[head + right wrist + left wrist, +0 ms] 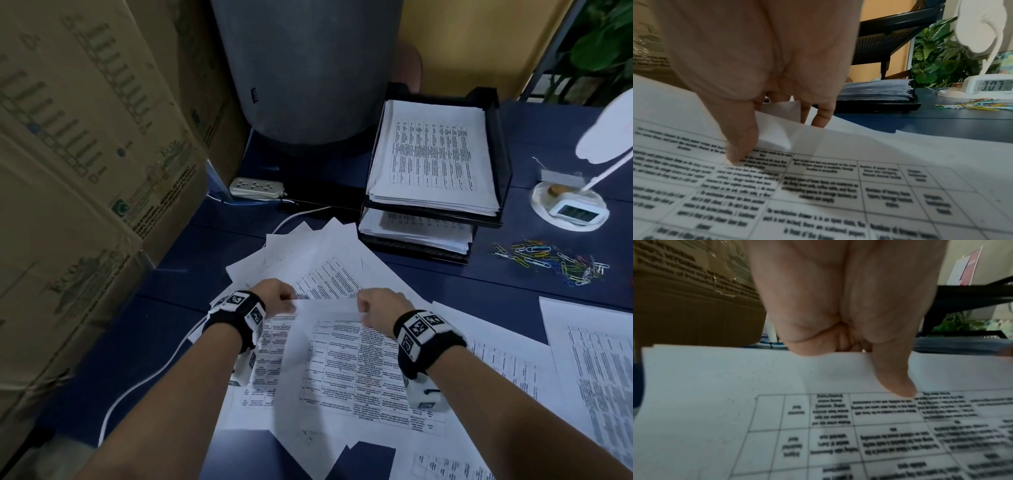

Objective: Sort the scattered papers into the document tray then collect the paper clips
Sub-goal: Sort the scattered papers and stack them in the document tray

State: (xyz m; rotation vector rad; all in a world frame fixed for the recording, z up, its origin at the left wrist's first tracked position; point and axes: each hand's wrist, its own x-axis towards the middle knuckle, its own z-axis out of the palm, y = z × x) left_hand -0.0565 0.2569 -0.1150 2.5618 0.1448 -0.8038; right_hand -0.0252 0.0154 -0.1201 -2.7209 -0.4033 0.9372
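Left hand [279, 296]: thumb and curled fingers pinch the printed sheet [342, 363] at its far edge.
Right hand [380, 308]: pinches the same edge, corner lifted.
Document tray [498, 144]: stacked full.

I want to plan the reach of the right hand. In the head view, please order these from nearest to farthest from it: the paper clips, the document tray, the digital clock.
Measured from the right hand:
1. Document tray, behind the hand and a little to the right; its lower front edge is the nearest part.
2. Paper clips, scattered on the table to the right.
3. Digital clock, far right, behind the clips.
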